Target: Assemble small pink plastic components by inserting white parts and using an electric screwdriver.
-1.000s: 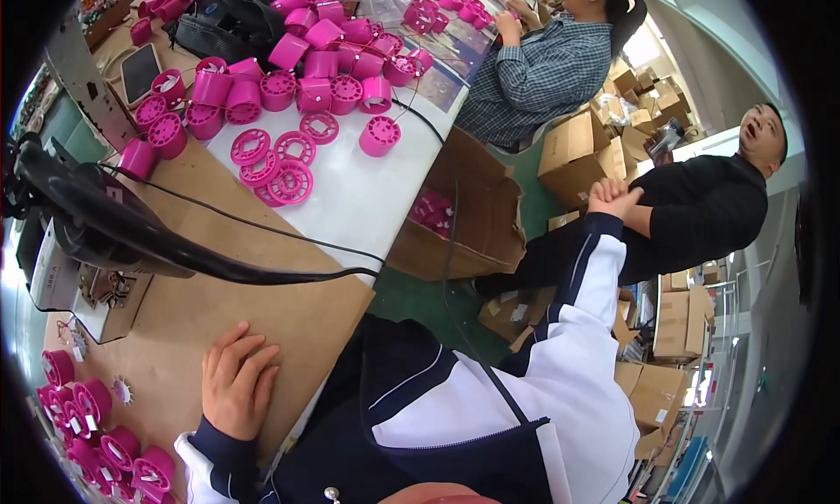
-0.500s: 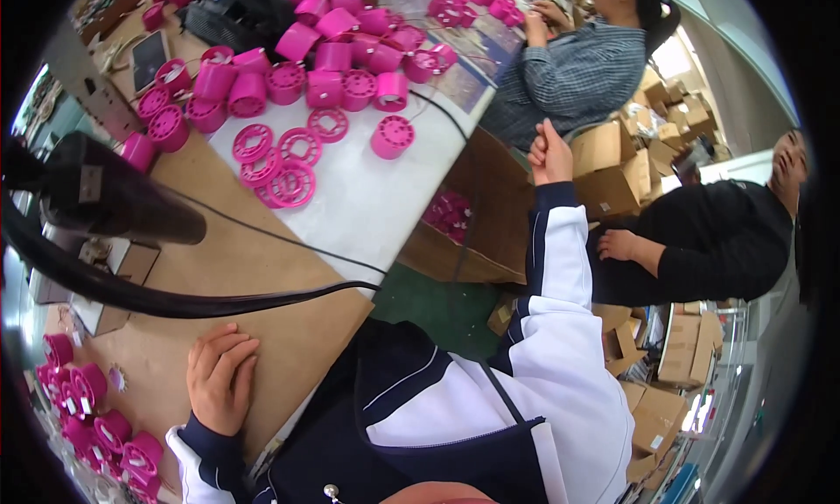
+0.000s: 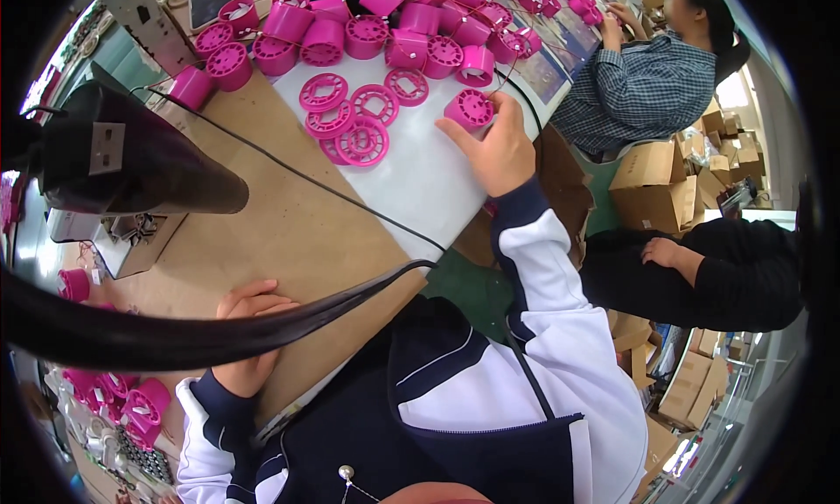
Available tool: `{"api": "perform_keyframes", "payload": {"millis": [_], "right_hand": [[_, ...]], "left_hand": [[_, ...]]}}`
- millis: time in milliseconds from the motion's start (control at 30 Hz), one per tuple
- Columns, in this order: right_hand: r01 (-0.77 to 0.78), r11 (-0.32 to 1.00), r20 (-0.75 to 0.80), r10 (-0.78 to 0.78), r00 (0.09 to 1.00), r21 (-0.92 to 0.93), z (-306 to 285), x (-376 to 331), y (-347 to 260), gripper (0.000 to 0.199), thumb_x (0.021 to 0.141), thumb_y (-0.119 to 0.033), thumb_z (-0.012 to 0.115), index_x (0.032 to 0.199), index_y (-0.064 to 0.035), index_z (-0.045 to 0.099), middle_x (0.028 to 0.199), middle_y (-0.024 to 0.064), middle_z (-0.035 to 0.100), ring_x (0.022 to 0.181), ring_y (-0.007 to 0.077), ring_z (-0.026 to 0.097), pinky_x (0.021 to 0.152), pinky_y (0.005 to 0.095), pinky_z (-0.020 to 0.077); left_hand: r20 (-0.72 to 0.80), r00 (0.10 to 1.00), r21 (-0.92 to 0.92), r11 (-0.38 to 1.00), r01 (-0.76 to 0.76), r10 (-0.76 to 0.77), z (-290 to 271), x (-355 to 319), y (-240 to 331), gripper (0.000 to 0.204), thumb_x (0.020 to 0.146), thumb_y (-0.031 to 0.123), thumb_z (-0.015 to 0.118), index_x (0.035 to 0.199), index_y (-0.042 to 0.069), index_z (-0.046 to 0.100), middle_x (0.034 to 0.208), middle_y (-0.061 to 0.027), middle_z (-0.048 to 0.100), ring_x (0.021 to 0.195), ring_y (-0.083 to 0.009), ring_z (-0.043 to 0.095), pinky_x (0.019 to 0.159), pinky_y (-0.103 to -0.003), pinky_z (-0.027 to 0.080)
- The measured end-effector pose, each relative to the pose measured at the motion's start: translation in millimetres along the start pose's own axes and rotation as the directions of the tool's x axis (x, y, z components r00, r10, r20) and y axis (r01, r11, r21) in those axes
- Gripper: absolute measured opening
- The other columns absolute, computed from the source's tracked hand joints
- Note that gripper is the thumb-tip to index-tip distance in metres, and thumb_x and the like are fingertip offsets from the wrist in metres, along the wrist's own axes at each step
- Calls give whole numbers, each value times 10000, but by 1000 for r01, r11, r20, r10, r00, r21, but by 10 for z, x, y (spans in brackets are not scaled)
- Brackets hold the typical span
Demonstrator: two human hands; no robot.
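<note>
My right hand (image 3: 506, 154) reaches over the white part of the table, thumb and fingers closed around the sides of a pink plastic cylinder (image 3: 470, 108) with a slotted round top. The cylinder rests on the white surface. Several flat pink rings (image 3: 360, 122) lie overlapped to its left. On the brown board (image 3: 289, 215), my left hand (image 3: 252, 304) lies with its fingers stretched out and holds nothing. A thick black curved tube (image 3: 219, 338) crosses in front of it and hides part of the hand.
Many pink cylinders with thin wires (image 3: 366, 33) crowd the table's far side; others (image 3: 144, 403) lie lower left. A black cylindrical machine part (image 3: 157, 163) juts in from the left. Cartons (image 3: 649, 185) stand at right. Two people (image 3: 652, 88) are nearby, one seated at the table.
My right hand has moved from beyond the table's right edge to the lone pink cylinder and closed around it. The view has shifted; my left hand stays on the brown board.
</note>
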State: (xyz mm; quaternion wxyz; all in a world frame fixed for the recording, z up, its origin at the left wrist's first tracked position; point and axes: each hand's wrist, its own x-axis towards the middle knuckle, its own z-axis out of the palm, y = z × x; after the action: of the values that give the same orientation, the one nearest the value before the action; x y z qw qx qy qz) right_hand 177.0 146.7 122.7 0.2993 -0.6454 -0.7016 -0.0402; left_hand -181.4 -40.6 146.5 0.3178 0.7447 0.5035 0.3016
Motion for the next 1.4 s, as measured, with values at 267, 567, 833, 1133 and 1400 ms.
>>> {"api": "perform_keyframes", "payload": {"millis": [267, 567, 833, 1133, 1400], "right_hand": [[-324, -103, 337, 418, 844, 940, -571, 248, 311, 365, 965, -194, 688, 1242, 6, 562, 1016, 144, 641, 697, 165, 591, 517, 236, 462], [-415, -523, 234, -378, 896, 744, -1648, -54, -147, 672, 895, -238, 746, 1416, 37, 424, 1264, 221, 540, 759, 193, 557, 657, 294, 494], [224, 502, 461, -862, 211, 835, -1108, -405, -1830, 736, 745, -31, 817, 1425, -70, 540, 1380, 116, 616, 1092, 290, 673, 959, 353, 543], [67, 458, 408, -841, 356, 886, -1073, -294, -1601, 752, 784, -57, 844, 1458, -29, 512, 1503, 168, 486, 963, 207, 628, 871, 316, 538], [-540, -400, 352, -454, 818, 740, -1866, -764, 1435, 465, 1059, -481, 538, 786, -111, 612, 682, 46, 632, 521, 137, 515, 500, 305, 452]], "left_hand": [[-1, 1000, 20, 1000, -12, 12, 35, -127, -107, 231, 825, 17, 728, 1053, 54, 747, 1149, -92, 699, 1156, -317, 637, 961, -372, 502], [-14, 988, 89, 984, -155, 156, -56, -105, -75, 380, 846, 89, 760, 1219, 65, 688, 1185, -109, 656, 1145, -304, 627, 959, -375, 501], [-135, 991, -256, 966, -27, -8, -101, -255, 266, 686, 818, 164, 812, 1439, 73, 533, 1270, -118, 616, 1095, -291, 618, 973, -378, 495], [-268, 963, 115, 993, 6, 26, 73, -363, -186, 676, 782, 184, 831, 1386, 68, 551, 1283, -124, 601, 1140, -302, 583, 1031, -388, 456], [-286, 954, 207, 978, -33, 93, 44, -336, -187, 639, 744, 232, 858, 1300, 70, 588, 1221, -109, 602, 1153, -315, 547, 1053, -396, 425]]}}
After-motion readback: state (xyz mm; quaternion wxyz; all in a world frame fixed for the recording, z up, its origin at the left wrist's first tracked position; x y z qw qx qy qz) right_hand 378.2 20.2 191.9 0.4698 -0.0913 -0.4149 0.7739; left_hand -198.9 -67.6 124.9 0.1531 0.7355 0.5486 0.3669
